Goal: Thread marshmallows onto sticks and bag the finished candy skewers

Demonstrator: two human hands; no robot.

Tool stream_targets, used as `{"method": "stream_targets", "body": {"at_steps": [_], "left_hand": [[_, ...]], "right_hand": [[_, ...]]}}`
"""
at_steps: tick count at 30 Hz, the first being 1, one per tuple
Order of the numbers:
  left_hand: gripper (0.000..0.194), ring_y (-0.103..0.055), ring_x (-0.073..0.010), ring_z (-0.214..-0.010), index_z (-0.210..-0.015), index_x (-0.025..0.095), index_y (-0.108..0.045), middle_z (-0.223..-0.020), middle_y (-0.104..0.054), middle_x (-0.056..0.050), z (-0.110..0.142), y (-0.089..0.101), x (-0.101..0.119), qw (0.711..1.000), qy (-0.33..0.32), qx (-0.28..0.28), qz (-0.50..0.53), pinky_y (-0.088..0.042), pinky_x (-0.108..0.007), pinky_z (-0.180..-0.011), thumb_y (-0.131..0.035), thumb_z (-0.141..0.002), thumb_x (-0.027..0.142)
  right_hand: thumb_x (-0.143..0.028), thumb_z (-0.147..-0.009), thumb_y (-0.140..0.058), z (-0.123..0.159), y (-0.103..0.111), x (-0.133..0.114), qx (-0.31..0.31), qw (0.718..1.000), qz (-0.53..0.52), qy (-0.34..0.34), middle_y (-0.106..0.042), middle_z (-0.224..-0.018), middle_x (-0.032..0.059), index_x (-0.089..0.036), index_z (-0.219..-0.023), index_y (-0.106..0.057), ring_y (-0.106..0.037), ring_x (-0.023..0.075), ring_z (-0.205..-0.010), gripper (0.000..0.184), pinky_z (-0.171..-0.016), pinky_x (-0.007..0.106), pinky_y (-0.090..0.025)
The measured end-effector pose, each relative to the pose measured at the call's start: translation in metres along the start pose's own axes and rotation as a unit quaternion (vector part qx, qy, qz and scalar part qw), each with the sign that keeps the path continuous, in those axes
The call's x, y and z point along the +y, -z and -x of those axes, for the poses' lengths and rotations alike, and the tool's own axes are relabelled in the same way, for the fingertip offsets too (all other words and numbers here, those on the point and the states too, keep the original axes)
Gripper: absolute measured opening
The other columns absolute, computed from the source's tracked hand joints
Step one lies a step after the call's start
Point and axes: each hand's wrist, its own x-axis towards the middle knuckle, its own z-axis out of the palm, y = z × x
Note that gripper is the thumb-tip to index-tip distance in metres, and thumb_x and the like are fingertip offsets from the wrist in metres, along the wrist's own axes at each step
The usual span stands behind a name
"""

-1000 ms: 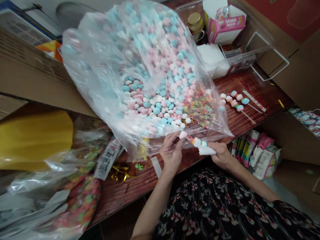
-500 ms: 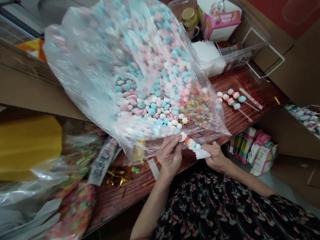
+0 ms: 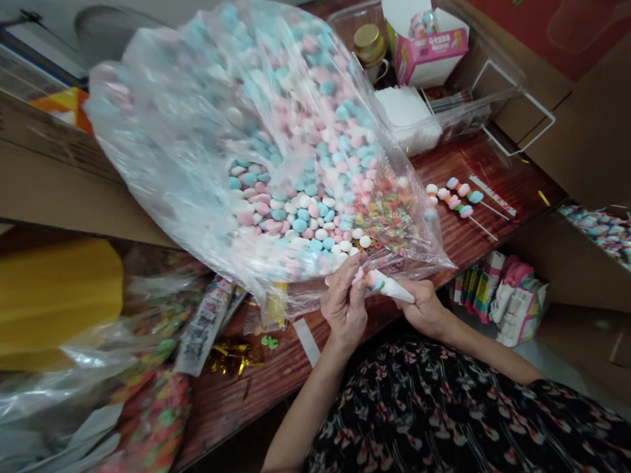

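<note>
Between my hands is a candy skewer point(image 3: 376, 280), tilted, with pink, blue and white pieces on it. A white paper or tissue point(image 3: 399, 291) covers its lower end. My left hand point(image 3: 345, 302) is closed at the candy's upper end, thumb and fingers pinching it. My right hand point(image 3: 424, 306) grips the white-covered end; the stick is hidden in its fist. Just beyond my hands lies a big clear plastic bag point(image 3: 162, 164) of pink, blue and white candies point(image 3: 300, 213), with small orange and green ring candies point(image 3: 389, 213) at its right corner.
Finished-looking candy skewers point(image 3: 458, 197) lie on the wooden table point(image 3: 522, 177) at right. Behind stands a clear bin point(image 3: 493, 105) with white tissues point(image 3: 411, 115) and a pink box point(image 3: 436, 52). Gold ties point(image 3: 234, 355) and bagged gummies point(image 3: 152, 420) are at left.
My left hand has moved slightly right along the skewer and covers more of its upper end. The white paper now sits smoother around the lower candies.
</note>
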Motion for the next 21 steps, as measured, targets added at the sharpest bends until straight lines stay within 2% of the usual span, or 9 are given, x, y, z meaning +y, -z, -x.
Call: {"method": "stream_targets", "body": {"at_steps": [3,7,11,15,17,18,19,21], "left_hand": [[0.029,-0.064,-0.0239,-0.118,-0.122,0.03,-0.067,-0.126,-0.068,-0.007,0.005,-0.004,-0.003,0.999,-0.037,-0.011,0.021,-0.051,-0.047,-0.102,-0.054,-0.095,0.029],[0.031,-0.064,-0.0222,-0.116,-0.122,0.032,-0.066,-0.12,-0.07,-0.006,0.01,-0.011,-0.009,0.997,-0.052,-0.05,0.032,-0.052,-0.044,-0.1,-0.052,-0.096,0.024],[0.027,-0.064,-0.0235,-0.116,-0.118,0.029,-0.069,-0.119,-0.071,-0.008,0.01,-0.013,-0.006,0.995,-0.007,-0.085,0.051,-0.051,-0.044,-0.1,-0.054,-0.096,0.029],[0.036,-0.063,-0.0236,-0.116,-0.128,0.028,-0.063,-0.128,-0.066,-0.009,-0.01,-0.003,0.002,0.993,0.057,-0.067,0.074,-0.052,-0.043,-0.099,-0.053,-0.096,0.039],[0.032,-0.066,-0.0219,-0.107,-0.122,0.027,-0.066,-0.121,-0.069,-0.008,-0.025,0.0,-0.001,0.997,0.035,-0.071,0.013,-0.053,-0.039,-0.093,-0.058,-0.093,0.037],[0.026,-0.067,-0.021,-0.099,-0.114,0.026,-0.07,-0.112,-0.071,-0.007,-0.033,-0.002,-0.004,0.994,0.012,-0.095,-0.044,-0.054,-0.037,-0.089,-0.06,-0.091,0.034],[0.019,-0.067,-0.0207,-0.092,-0.103,0.024,-0.073,-0.101,-0.072,-0.007,-0.041,-0.005,-0.01,0.984,-0.011,-0.132,-0.118,-0.053,-0.035,-0.084,-0.062,-0.089,0.031],[0.014,-0.066,-0.0218,-0.08,-0.088,0.021,-0.073,-0.084,-0.07,-0.008,-0.053,-0.015,-0.021,0.935,-0.041,-0.211,-0.282,-0.051,-0.034,-0.073,-0.059,-0.088,0.025]], "right_hand": [[-0.016,-0.088,-0.05,0.002,-0.006,0.003,0.019,0.999,-0.03,-0.025,-0.047,-0.058,-0.0038,-0.02,-0.064,-0.05,-0.043,0.0098,-0.052,0.024,-0.052,0.023,-0.033],[-0.018,-0.089,-0.052,0.002,-0.012,0.005,0.04,0.999,-0.033,-0.015,-0.049,-0.058,-0.0034,-0.019,-0.066,-0.055,-0.045,0.0095,-0.052,0.023,-0.053,0.022,-0.035],[-0.019,-0.091,-0.05,0.0,-0.009,0.006,0.058,0.998,-0.036,0.019,-0.054,-0.061,-0.0023,-0.019,-0.069,-0.058,-0.048,0.0097,-0.053,0.024,-0.054,0.022,-0.039],[-0.027,-0.091,-0.055,0.0,0.019,0.019,0.145,0.989,-0.024,0.011,-0.06,-0.067,0.0007,-0.02,-0.079,-0.064,-0.054,0.0138,-0.06,0.016,-0.06,0.027,-0.046],[-0.032,-0.091,-0.056,0.0,0.037,0.031,0.209,0.977,-0.034,-0.03,-0.059,-0.067,0.0009,-0.021,-0.084,-0.064,-0.053,0.0151,-0.062,0.016,-0.063,0.029,-0.047],[-0.034,-0.091,-0.055,0.0,0.045,0.038,0.243,0.968,-0.045,-0.047,-0.057,-0.065,0.0001,-0.021,-0.083,-0.063,-0.052,0.0148,-0.061,0.018,-0.064,0.03,-0.047],[-0.035,-0.092,-0.054,-0.001,0.051,0.044,0.273,0.958,-0.057,-0.059,-0.055,-0.064,-0.0007,-0.021,-0.08,-0.061,-0.05,0.0144,-0.061,0.02,-0.065,0.03,-0.047],[-0.036,-0.092,-0.055,-0.004,0.059,0.055,0.304,0.947,-0.075,-0.074,-0.054,-0.062,-0.0014,-0.02,-0.075,-0.06,-0.051,0.0136,-0.062,0.024,-0.067,0.029,-0.047]]}}
